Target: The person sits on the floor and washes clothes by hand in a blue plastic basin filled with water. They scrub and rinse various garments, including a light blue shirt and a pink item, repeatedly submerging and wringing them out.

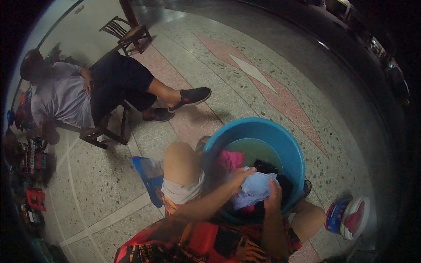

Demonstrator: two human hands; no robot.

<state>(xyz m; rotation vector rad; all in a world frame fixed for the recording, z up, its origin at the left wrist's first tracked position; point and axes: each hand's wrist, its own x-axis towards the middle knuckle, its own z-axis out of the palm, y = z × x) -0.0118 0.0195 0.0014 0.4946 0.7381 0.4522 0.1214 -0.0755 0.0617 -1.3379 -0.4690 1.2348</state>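
Between my knees stands a large blue plastic tub point(255, 123) with cloudy water point(258, 146) in it. My left hand point(242, 179) grips one edge of a light blue cloth garment point(258, 185), and my right hand point(273, 195) has hold of its other side. The garment is spread between both hands above the tub, its lower part hanging down. Below it in the tub lie a pink cloth point(232, 159) and dark cloth point(264, 166). Part of the tub's contents is hidden behind my hands and the garment.
A bucket point(337, 215) holding a red cloth point(354, 218) stands at right. A blue plastic bag point(148, 179) lies beside my left knee. Another person point(65, 88) sits on a wooden seat point(105, 131) at left. A wooden chair point(131, 33) stands farther back on the terrazzo floor point(210, 75).
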